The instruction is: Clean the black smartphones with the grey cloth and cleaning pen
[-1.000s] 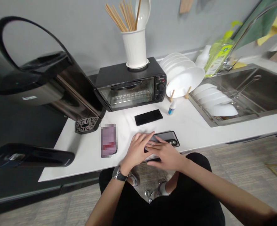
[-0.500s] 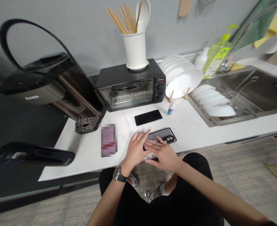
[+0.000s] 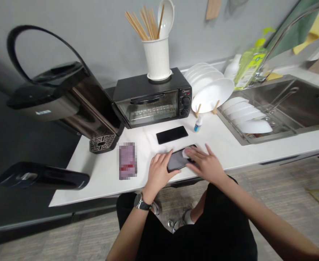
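A phone case (image 3: 177,161), grey inside a black rim, lies on the white counter near its front edge. My left hand (image 3: 160,168) holds its left end, thumb along the near side and fingers at the far side. My right hand (image 3: 206,165) presses a small white wipe (image 3: 185,152) onto the right part of the case, covering the camera area. Behind it lies a black phone (image 3: 172,135), with a small white and blue bottle (image 3: 198,124) to the right. A blurred-out purple item (image 3: 127,161) lies left of my left hand.
A black toaster oven (image 3: 151,98) stands at the back, carrying a white holder (image 3: 157,58) with chopsticks. Left are a dark machine (image 3: 80,98) and a dark handheld device (image 3: 43,176). White plates (image 3: 212,95) and a sink (image 3: 306,105) with bowls are right.
My right hand has moved right along the case, from beside my left hand to its right end. The white wipe now shows under its fingers. My left hand stays at the left end.
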Available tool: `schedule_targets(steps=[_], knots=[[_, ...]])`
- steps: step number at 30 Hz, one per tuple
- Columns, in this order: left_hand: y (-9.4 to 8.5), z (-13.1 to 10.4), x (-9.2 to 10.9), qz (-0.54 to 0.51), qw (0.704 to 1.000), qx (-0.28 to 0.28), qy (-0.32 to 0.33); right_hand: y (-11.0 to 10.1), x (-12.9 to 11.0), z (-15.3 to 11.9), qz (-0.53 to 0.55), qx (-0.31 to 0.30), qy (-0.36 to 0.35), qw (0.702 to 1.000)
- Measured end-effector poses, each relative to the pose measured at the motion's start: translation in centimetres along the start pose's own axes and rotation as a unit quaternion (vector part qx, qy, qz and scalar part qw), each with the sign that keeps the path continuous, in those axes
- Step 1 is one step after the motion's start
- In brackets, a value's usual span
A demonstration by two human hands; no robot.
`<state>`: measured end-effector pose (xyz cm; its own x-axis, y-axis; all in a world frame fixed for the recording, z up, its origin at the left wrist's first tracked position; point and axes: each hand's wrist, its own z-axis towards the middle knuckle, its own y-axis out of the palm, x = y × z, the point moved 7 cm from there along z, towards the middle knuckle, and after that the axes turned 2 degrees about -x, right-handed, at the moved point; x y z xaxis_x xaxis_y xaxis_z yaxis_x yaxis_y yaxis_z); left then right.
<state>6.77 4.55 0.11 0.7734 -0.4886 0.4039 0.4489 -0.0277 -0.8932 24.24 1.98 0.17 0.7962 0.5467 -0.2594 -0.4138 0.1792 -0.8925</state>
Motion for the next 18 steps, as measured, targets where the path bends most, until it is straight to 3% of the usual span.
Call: schedule_targets(steps=[2, 7, 10, 14, 16, 18], knots=[[0.1, 0.0, 0.0, 0.000, 1.000, 0.006, -0.008, -0.4, 0.7, -0.1, -0.020, 0.024, 0.026, 0.999], [0.1, -0.1, -0.1, -0.021, 0.999, 0.009, -0.027, 0.3, -0.6, -0.5, 0.036, -0.032, -0.070, 0.996], [-0.2, -0.3, -0.6, -0.046, 0.998, 0.009, -0.033, -0.5, 1.8, -0.4, 0.044, -0.015, -0.043, 0.998], [-0.7, -0.4, -2.1, -0.084, 0.995, 0.024, -0.058, -0.8, 3.5, -0.7, 0.141, -0.027, -0.072, 0.987], [-0.8, -0.2, -2.5, -0.103, 0.992, 0.024, -0.067, -0.9, 4.0, -0.8, 0.205, -0.012, -0.049, 0.977], [-0.7, 0.0, -2.6, -0.142, 0.986, 0.025, -0.083, -1.5, 5.2, -1.1, 0.261, 0.051, 0.036, 0.963]])
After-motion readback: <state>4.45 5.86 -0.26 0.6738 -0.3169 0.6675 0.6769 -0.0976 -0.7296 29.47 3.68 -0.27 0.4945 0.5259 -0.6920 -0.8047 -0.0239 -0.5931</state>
